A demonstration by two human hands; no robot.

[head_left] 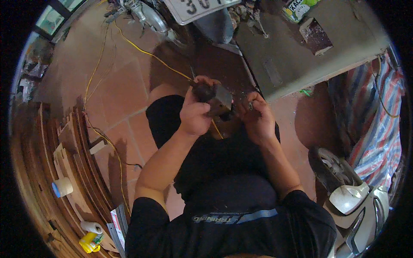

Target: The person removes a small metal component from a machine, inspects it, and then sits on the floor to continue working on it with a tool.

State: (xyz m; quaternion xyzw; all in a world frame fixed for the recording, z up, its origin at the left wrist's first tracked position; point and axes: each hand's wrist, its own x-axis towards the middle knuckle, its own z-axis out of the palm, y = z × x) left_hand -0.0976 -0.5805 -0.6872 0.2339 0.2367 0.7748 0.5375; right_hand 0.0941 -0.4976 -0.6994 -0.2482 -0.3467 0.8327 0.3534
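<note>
My left hand (195, 114) is wrapped round a dark, boxy metal piece (223, 98) with a rounded dark part at its left. I cannot make out what kind of thing it is. Just to its right, my right hand (260, 118) has its thumb and fingers pinched together beside the piece's open end. Something small and shiny shows at those fingertips, too small to name. Both hands are over my lap. A yellow cord (161, 62) runs from the upper left toward the left hand and shows again below the piece.
Wooden boards (77, 172) lie stacked at the left, bearing a tape roll (63, 187) and a yellow bottle (90, 243). Ahead is a motorbike's number plate (198, 8). A grey-green surface (279, 56) at upper right carries a brown box (316, 36). Striped sheeting (374, 129) and a white motorbike (355, 200) stand right.
</note>
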